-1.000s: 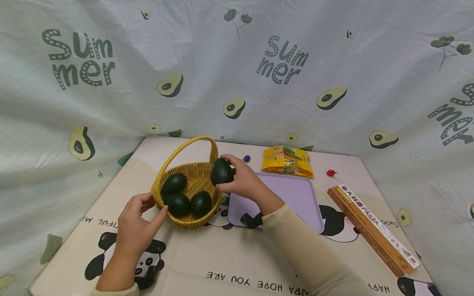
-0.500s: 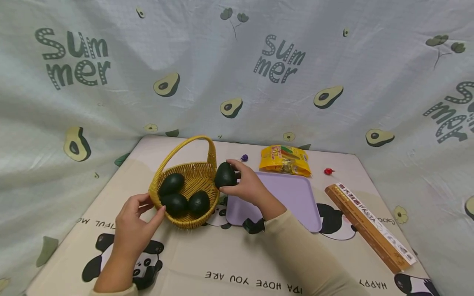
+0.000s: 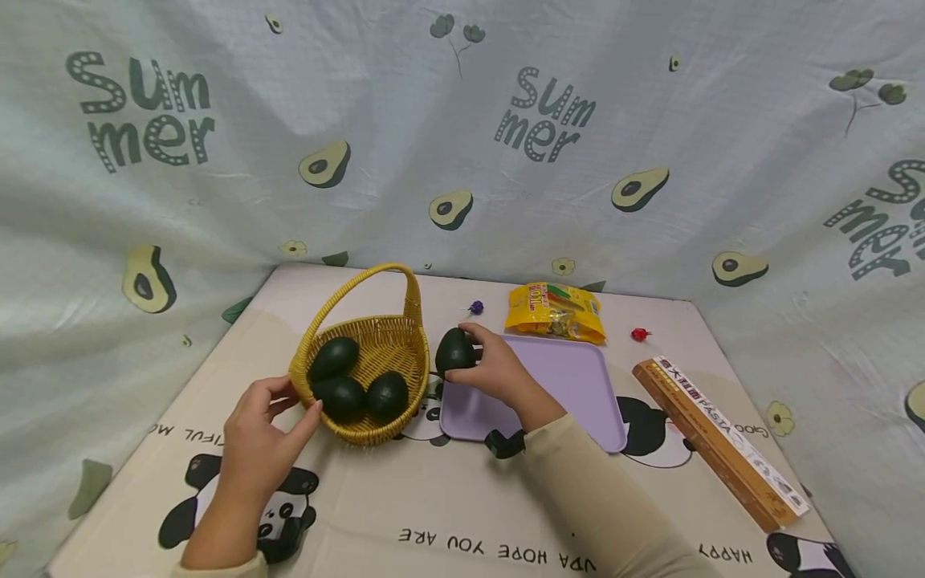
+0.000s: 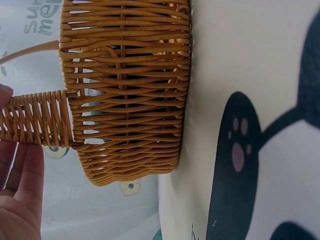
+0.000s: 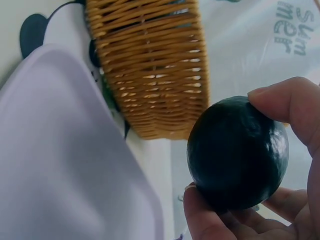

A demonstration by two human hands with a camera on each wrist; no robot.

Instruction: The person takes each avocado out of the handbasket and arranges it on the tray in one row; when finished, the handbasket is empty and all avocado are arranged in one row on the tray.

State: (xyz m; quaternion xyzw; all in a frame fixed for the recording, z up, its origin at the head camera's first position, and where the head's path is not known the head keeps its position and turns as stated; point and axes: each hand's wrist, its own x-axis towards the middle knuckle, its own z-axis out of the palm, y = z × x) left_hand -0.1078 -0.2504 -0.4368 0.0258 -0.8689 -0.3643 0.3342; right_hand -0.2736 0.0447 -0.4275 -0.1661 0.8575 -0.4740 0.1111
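Avocado grip: right hand (image 3: 499, 371) curled around the held avocado (image 3: 454, 352) — thumb on one side, fingers on the other; the fruit hides part of the fingers, and the right wrist view cuts the hand off at its edge.
Avocado's place: raised just right of the wicker basket (image 3: 368, 436), near the tray's left side; from this angle it is hard to say whether it hangs over the tray itself or over the gap beside it.
Handle grip: left hand (image 3: 256, 433) pinches the foot of the basket handle (image 3: 414, 305) on its near-left side, thumb and fingers on opposite faces of the weave; the left wrist view crops most of the thumb and the palm.
Basket contents: three avocados (image 3: 387, 396) lie inside, bunched toward the left and front — the front wall covers their undersides.
Tray: pale purple tray (image 3: 556, 377), flat on the printed tablecloth (image 3: 405, 498), its near edge partly covered by the right sleeve (image 3: 578, 474) and a black piece (image 3: 504, 444) at the wrist.
Behind: yellow packet (image 3: 556, 313) beyond the tray, its small print unreadable; a little purple item (image 3: 475, 307) to its left, a red one (image 3: 639, 334) to its right, both too small to identify.
Far right: long pasta box (image 3: 719, 441), set at a slant.
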